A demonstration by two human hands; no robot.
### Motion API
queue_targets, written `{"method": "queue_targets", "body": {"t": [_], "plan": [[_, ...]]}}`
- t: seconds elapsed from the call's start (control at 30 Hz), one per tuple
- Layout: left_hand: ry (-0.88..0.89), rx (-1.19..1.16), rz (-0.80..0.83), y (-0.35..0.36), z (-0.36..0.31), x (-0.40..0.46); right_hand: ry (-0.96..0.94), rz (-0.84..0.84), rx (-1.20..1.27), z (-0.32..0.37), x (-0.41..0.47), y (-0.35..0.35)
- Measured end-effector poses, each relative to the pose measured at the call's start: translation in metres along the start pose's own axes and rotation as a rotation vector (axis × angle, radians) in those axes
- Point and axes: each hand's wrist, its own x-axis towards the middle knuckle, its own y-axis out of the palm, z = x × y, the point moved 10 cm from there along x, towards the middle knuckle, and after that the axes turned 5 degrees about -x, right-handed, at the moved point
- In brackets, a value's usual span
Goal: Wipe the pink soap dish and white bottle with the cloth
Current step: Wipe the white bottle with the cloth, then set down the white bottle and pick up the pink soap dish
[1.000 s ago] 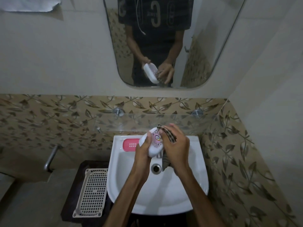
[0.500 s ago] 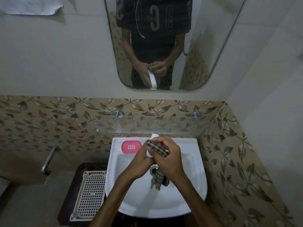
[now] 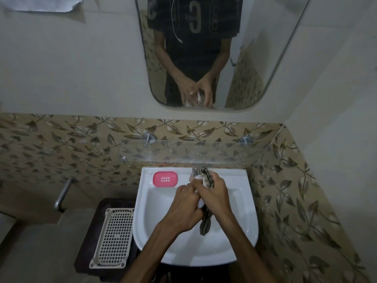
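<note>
The sink [image 3: 240, 231] is glossy white ceramic. The soap dish [image 3: 165, 179] looks like smooth pink plastic. The cloth [image 3: 206, 224] is soft woven fabric, checked and matt. The shelf [image 3: 193, 151] is clear glass on shiny metal pegs [image 3: 148, 137]. The basket [image 3: 114, 237] is matt cream plastic mesh.

left hand [image 3: 184, 203] grips white bottle [image 3: 201, 203] | right hand [image 3: 214, 196] presses cloth [image 3: 206, 223] | over sink [image 3: 240, 237]
</note>
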Motion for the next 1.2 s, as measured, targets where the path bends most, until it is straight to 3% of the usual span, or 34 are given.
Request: {"method": "queue_targets", "body": {"t": [0.13,0.23,0.3,0.47,0.53,0.6,0.77,0.9,1.07,1.2], "plan": [[-0.085,0.156,0.078,0.018,0.018,-0.011,0.129,0.021,0.155,-0.028,-0.008,0.004],[-0.078,0.052,0.0,0.019,0.018,-0.017,0.212,-0.001,0.299,-0.044,-0.011,0.003],[-0.167,-0.233,-0.112,0.012,0.03,-0.028,0.231,-0.053,0.354,-0.052,-0.014,-0.002],[-0.579,-1.007,-0.487,0.005,0.085,-0.067,0.325,-0.129,0.543,-0.064,-0.025,-0.005],[-0.742,-1.369,-0.472,0.027,0.094,-0.069,0.323,-0.13,0.562,-0.063,-0.03,-0.001],[-0.792,-1.542,-0.39,0.038,0.09,-0.067,0.272,-0.118,0.516,-0.057,-0.036,0.005],[-0.877,-1.563,-0.216,0.054,0.079,-0.059,0.057,-0.155,0.246,-0.042,-0.047,0.005],[-0.998,-1.63,-0.29,0.068,0.09,-0.07,0.013,-0.195,0.2,-0.044,-0.05,-0.004],[-1.007,-1.748,-0.344,0.079,0.103,-0.08,0.246,-0.375,0.349,-0.091,-0.022,-0.04],[-1.092,-1.641,-0.426,0.082,0.13,-0.103,0.434,-0.413,0.488,-0.126,0.023,-0.071]]}}
